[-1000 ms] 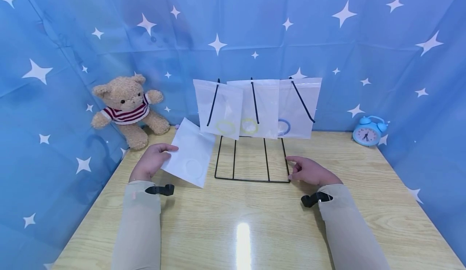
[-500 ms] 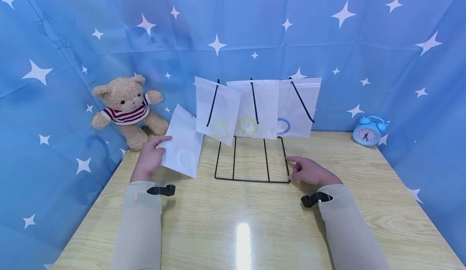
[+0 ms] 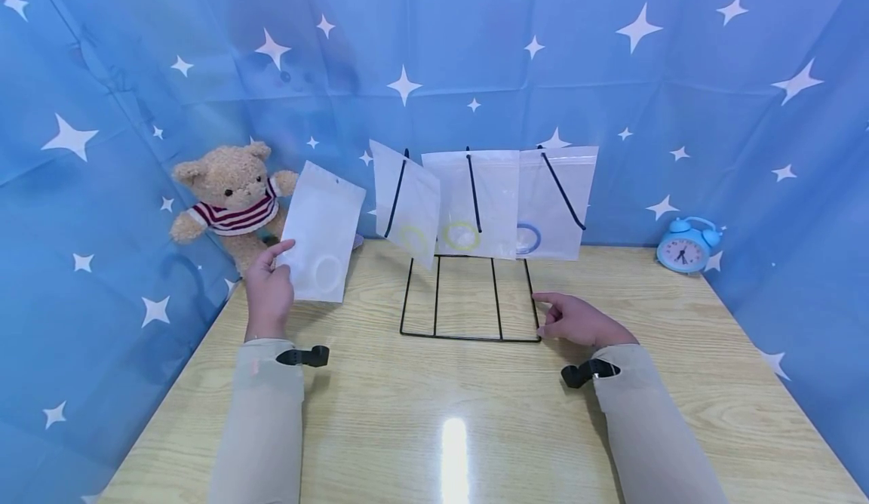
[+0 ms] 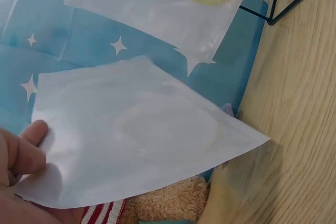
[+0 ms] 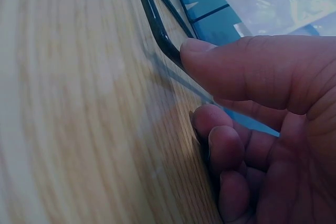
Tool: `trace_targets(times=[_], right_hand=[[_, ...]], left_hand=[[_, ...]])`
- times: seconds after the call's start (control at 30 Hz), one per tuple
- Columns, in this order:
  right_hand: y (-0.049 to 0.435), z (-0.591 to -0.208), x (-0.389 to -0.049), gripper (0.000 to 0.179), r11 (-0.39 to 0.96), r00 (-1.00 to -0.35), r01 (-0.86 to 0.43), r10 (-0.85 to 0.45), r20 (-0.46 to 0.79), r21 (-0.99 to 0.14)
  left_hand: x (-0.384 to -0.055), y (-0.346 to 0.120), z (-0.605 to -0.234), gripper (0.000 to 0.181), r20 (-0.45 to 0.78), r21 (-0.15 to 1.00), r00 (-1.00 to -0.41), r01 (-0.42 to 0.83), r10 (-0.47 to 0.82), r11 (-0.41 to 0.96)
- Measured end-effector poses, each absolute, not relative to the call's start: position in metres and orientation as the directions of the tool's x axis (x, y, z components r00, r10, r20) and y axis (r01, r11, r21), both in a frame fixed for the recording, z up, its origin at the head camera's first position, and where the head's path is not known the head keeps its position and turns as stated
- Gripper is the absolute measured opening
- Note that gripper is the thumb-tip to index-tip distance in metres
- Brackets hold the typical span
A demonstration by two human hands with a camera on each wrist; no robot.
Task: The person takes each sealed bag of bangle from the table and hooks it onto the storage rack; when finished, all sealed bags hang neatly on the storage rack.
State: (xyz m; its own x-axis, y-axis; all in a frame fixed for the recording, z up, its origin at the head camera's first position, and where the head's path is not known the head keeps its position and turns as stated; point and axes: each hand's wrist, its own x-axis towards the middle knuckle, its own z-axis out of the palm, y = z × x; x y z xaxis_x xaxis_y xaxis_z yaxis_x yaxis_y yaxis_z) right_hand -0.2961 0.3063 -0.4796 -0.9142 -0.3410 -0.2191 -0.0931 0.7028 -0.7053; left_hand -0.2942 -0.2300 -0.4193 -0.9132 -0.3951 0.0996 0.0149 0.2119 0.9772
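My left hand (image 3: 269, 290) pinches a white zip bag (image 3: 319, 225) by its left edge, thumb and fingers on either side. A pale ring shows faintly inside, and a small hole sits near its top. A black wire display rack (image 3: 468, 337) stands mid-table. From its prongs hang a left bag (image 3: 414, 195) with a yellowish ring, a middle bag (image 3: 492, 187) with a yellow-green ring, and a right bag (image 3: 573, 195) with a blue ring. My right hand (image 3: 580, 321) grips the rack's base at its right front corner; the right wrist view shows curled fingers and the thumb (image 5: 236, 69) on the rod.
A teddy bear (image 3: 234, 187) in a striped shirt sits at the back left, partly behind the held bag. At the back right stands a blue alarm clock (image 3: 686, 247). A starry blue curtain (image 3: 475, 51) lies behind the wooden table (image 3: 380, 413).
My left hand has raised the bag and brought it up and left, more upright, over the bear's side. The left hanging bag has swung round on its prong. My right hand stays put.
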Motion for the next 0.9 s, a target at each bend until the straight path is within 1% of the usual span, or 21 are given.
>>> trace_targets(times=[0.17,0.3,0.5,0.73,0.9], right_hand=[[0.3063,-0.4795,-0.2961,0.082,0.700,-0.914,-0.093,-0.343,-0.219,-0.709],[0.3067,-0.4796,-0.2962,0.081,0.699,-0.912,-0.097,-0.347,-0.217,-0.709],[0.3073,-0.4803,-0.2969,0.081,0.701,-0.911,-0.105,-0.352,-0.214,-0.705],[0.3073,-0.4810,-0.2974,0.081,0.703,-0.913,-0.095,-0.344,-0.220,-0.705],[0.3070,-0.4804,-0.2971,0.081,0.711,-0.913,-0.094,-0.340,-0.223,-0.697]], left_hand=[[-0.2925,-0.2277,-0.4182,0.048,0.174,0.980,-0.874,0.111,-0.454,0.163],[-0.2923,-0.2272,-0.4186,0.050,0.192,0.980,-0.859,0.141,-0.474,0.140],[-0.2917,-0.2261,-0.4178,0.051,0.175,0.984,-0.832,0.169,-0.526,0.059],[-0.2920,-0.2266,-0.4178,0.047,0.133,0.973,-0.818,0.214,-0.559,-0.082],[-0.2933,-0.2262,-0.4169,0.047,0.125,0.959,-0.795,0.249,-0.593,-0.132]])
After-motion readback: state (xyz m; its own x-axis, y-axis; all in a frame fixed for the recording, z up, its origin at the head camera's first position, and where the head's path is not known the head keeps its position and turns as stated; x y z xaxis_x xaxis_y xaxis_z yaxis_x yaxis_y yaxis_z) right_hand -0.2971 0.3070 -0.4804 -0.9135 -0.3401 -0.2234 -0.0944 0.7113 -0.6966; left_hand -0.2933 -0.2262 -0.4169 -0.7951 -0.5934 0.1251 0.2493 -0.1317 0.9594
